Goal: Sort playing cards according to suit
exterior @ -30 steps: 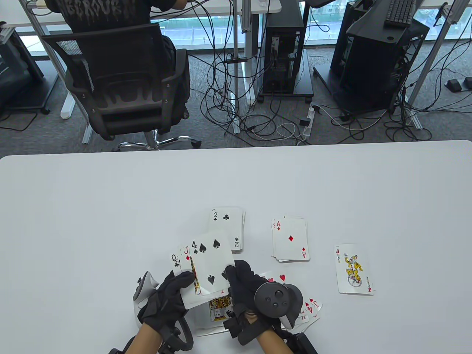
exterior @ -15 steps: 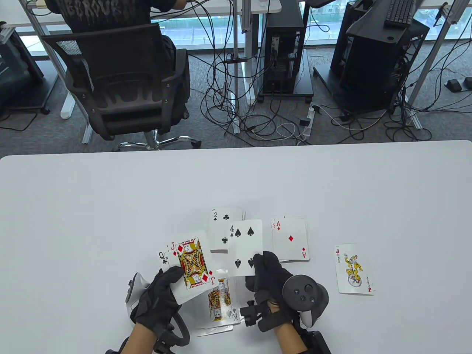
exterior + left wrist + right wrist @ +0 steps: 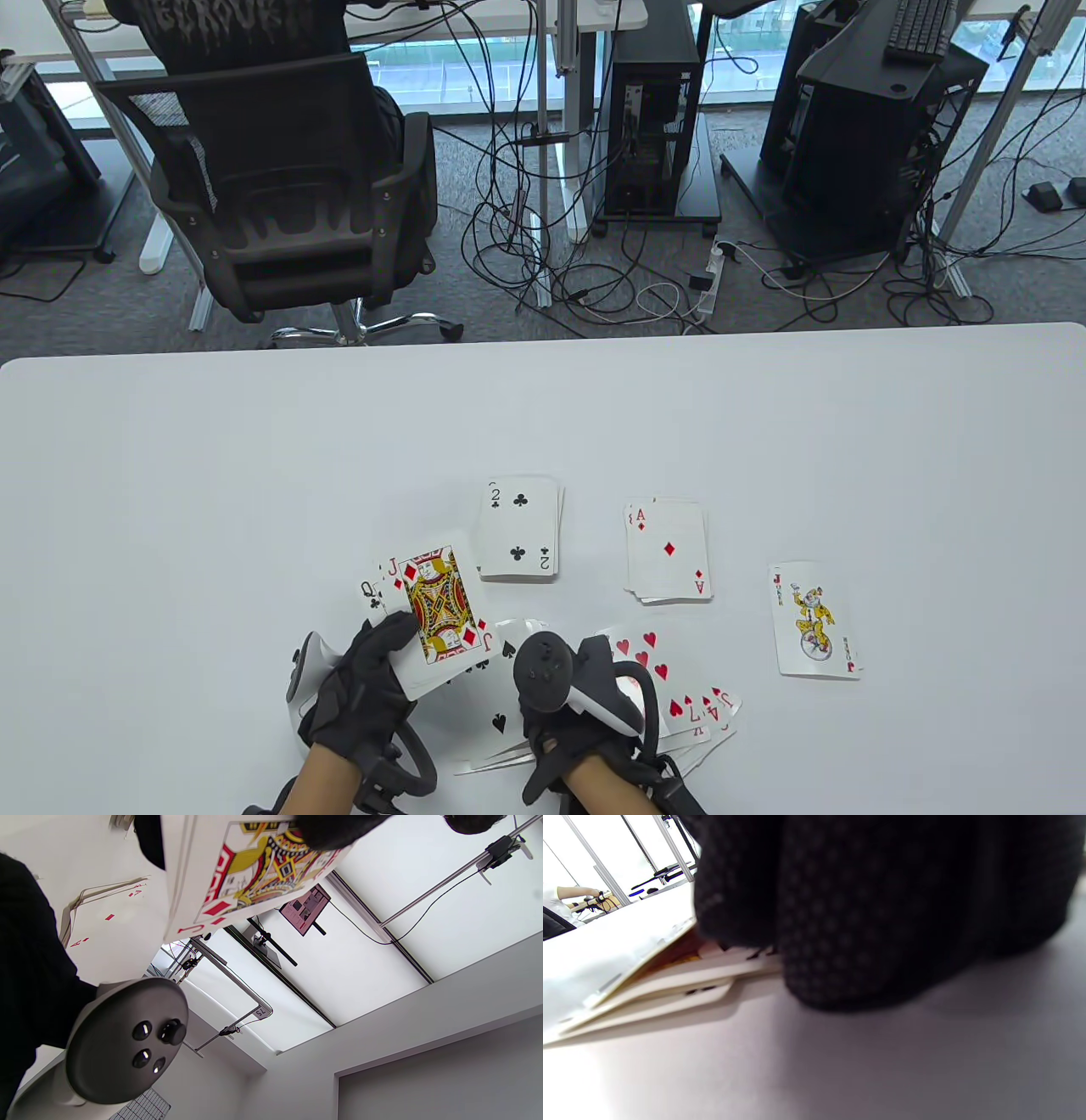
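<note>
White table (image 3: 254,475), matte, with an office chair and cable tangle on the carpet behind. From the table view we count sorted stacks: a clubs pile (image 3: 519,531) topped by the 2, a diamonds pile (image 3: 668,550) topped by the ace, a joker (image 3: 814,620) lying apart, a fanned hearts pile (image 3: 670,688) and a spades pile (image 3: 496,705) at the near edge. Our left hand (image 3: 365,688) grips the remaining cards (image 3: 428,607), jack of diamonds on top, queen of clubs peeking behind. We judge the sort well along; only the held few remain.

Left wrist view: glossy jack of diamonds (image 3: 254,870) pinched under a dark fingertip (image 3: 335,830).

Right wrist view: right hand (image 3: 882,908), dotted knit glove, pressing thin stiff card edges (image 3: 683,984) on the table; whether the fingers curl or lie flat we cannot tell.
</note>
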The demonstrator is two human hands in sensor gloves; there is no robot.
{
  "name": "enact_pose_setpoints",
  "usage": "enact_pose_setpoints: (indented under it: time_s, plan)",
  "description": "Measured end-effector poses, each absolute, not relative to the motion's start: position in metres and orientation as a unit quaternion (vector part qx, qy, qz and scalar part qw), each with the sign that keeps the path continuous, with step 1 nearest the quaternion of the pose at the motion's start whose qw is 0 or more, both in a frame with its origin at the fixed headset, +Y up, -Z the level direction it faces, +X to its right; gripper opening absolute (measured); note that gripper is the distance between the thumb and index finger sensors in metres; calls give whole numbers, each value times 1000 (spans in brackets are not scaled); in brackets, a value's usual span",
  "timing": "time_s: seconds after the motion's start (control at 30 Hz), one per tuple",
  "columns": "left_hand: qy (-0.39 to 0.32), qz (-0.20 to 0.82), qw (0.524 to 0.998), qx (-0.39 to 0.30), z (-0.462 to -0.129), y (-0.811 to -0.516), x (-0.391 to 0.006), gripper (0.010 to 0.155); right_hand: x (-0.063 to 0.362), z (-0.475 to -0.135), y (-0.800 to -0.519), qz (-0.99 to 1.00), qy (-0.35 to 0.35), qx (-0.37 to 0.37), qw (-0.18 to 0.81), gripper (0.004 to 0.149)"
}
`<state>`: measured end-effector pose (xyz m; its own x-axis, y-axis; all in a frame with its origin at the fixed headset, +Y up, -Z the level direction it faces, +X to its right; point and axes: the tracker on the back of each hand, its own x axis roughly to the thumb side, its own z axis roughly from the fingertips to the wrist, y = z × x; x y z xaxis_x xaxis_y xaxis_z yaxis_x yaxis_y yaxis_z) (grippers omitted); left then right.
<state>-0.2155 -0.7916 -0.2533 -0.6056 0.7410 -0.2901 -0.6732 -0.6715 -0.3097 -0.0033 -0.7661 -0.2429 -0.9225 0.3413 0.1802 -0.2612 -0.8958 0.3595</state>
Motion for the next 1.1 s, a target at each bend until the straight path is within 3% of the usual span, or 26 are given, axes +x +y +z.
enact_pose_setpoints:
  time_s: [0.2, 0.33, 0.4, 0.53, 0.63, 0.8, 0.97, 1.1]
  plan:
    - [-81, 891, 398, -203, -252, -791, -214, 47, -9, -239, -769, 976, 164, 123, 79, 51]
    - [-81, 890, 400, -205, -252, -792, -214, 47, -7, -239, -764, 975, 163, 126, 83, 53]
    - [-82, 888, 402, -206, -252, -792, -214, 47, 0, -240, -756, 976, 126, 125, 123, 54]
    - [-89, 883, 410, -213, -253, -792, -213, 48, 22, -240, -735, 964, -32, 120, 234, 53]
    - [-91, 877, 417, -218, -253, -793, -212, 48, 35, -239, -727, 933, -90, 129, 323, 52]
    - [-100, 863, 436, -235, -253, -796, -209, 48, 31, -236, -733, 886, -87, 153, 428, 63]
    - [-103, 857, 442, -244, -252, -797, -205, 48, 10, -227, -732, 882, -65, 190, 426, 78]
    - [-107, 861, 431, -247, -252, -796, -203, 48, 7, -223, -729, 901, -100, 191, 377, 74]
